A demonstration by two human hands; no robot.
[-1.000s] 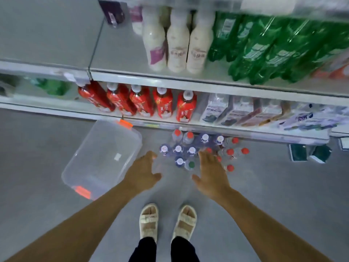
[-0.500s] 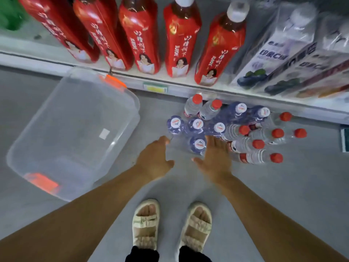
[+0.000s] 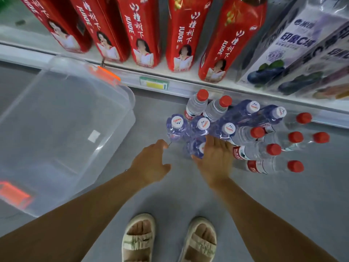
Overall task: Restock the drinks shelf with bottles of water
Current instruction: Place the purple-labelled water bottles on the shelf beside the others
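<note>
Several water bottles stand bunched on the grey floor below the shelf: blue-tinted ones with white caps [image 3: 203, 124] and clear ones with red caps [image 3: 272, 149]. My right hand [image 3: 215, 157] lies over the nearest white-capped bottle [image 3: 196, 148], palm on its top and thumb beside it. My left hand [image 3: 151, 163] hovers just left of the bunch with loose fingers; its fingertips come close to the leftmost white-capped bottle [image 3: 176, 127] and hold nothing.
An empty clear plastic bin [image 3: 62, 129] with orange latches lies on the floor to the left. The shelf edge [image 3: 170, 86] above carries red juice bottles [image 3: 185, 35] and blueberry cartons [image 3: 294, 50]. My sandalled feet [image 3: 168, 241] stand below.
The view has dropped closer to the floor and the bottles. Both hands have reached forward; the right one now lies on the nearest white-capped bottle.
</note>
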